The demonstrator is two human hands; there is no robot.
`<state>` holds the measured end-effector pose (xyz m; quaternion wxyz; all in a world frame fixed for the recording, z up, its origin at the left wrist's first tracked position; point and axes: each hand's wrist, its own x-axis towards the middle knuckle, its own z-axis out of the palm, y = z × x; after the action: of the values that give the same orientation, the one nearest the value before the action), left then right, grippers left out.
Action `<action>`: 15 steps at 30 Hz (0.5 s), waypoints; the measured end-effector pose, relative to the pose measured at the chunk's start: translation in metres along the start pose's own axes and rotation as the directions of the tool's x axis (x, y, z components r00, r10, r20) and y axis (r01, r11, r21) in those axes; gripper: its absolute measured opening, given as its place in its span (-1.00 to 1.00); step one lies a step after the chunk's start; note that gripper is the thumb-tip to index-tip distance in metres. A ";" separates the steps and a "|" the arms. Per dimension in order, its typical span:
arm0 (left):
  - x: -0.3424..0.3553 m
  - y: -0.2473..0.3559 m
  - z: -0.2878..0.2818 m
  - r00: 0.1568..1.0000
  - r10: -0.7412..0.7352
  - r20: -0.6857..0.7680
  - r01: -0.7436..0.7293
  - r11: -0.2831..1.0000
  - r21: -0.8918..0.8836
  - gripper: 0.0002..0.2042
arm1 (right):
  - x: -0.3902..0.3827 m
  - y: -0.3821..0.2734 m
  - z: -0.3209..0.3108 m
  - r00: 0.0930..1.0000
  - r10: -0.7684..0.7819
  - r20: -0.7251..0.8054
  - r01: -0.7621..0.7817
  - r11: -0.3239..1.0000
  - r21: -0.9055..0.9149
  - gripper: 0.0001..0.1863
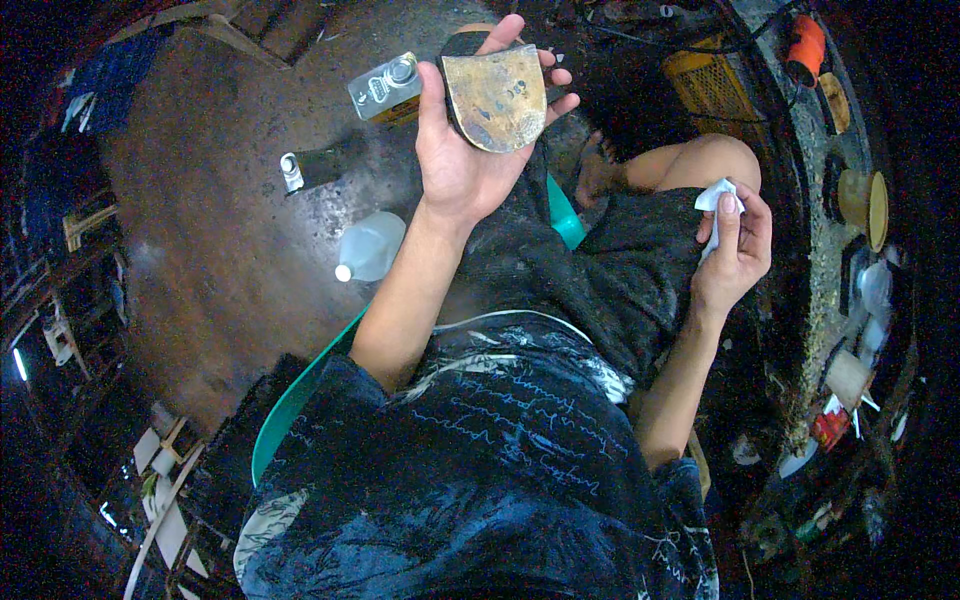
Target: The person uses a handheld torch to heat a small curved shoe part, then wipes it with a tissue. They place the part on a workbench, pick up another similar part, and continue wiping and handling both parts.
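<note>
My left hand (458,160) is raised palm up ahead of me. A flat, U-shaped tan plate (497,98), scuffed with darker spots, rests across its palm and fingers. The plate's straight edge lies away from me, the rounded edge toward my wrist. My thumb is along one side and the fingertips show past the other. My right hand (735,240), above my knee, pinches a small crumpled white piece of cloth or paper (720,196) between thumb and fingers. The two hands are well apart.
On the brown floor stand a clear jug with a white cap (370,247), a rectangular metal can (385,88) and a smaller dark can (310,170). A yellow crate (710,82) is at the far right. Along the right ledge sit an orange container (805,50) and a tape roll (862,210).
</note>
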<state>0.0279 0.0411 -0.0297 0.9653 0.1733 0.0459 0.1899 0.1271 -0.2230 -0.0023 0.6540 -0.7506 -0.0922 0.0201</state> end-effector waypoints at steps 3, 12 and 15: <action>0.000 -0.001 0.001 1.000 -0.008 0.005 0.008 1.000 -0.009 -0.12 | -0.001 -0.005 0.002 0.998 -0.003 0.066 0.005 0.999 -0.036 -0.82; 0.003 -0.016 0.009 0.998 -0.056 0.020 0.055 0.998 0.040 -0.10 | -0.009 -0.021 0.055 0.734 -0.265 0.625 0.577 0.730 -0.367 -0.20; 0.002 -0.021 0.010 0.998 -0.059 0.028 0.056 0.992 0.112 -0.10 | -0.010 -0.024 0.069 0.715 -0.265 0.646 0.635 0.632 -0.444 -0.22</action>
<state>0.0383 0.0204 -0.0275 0.9598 0.2285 0.0465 0.1565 0.1040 -0.1541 0.0104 0.2883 -0.8394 -0.4603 0.0194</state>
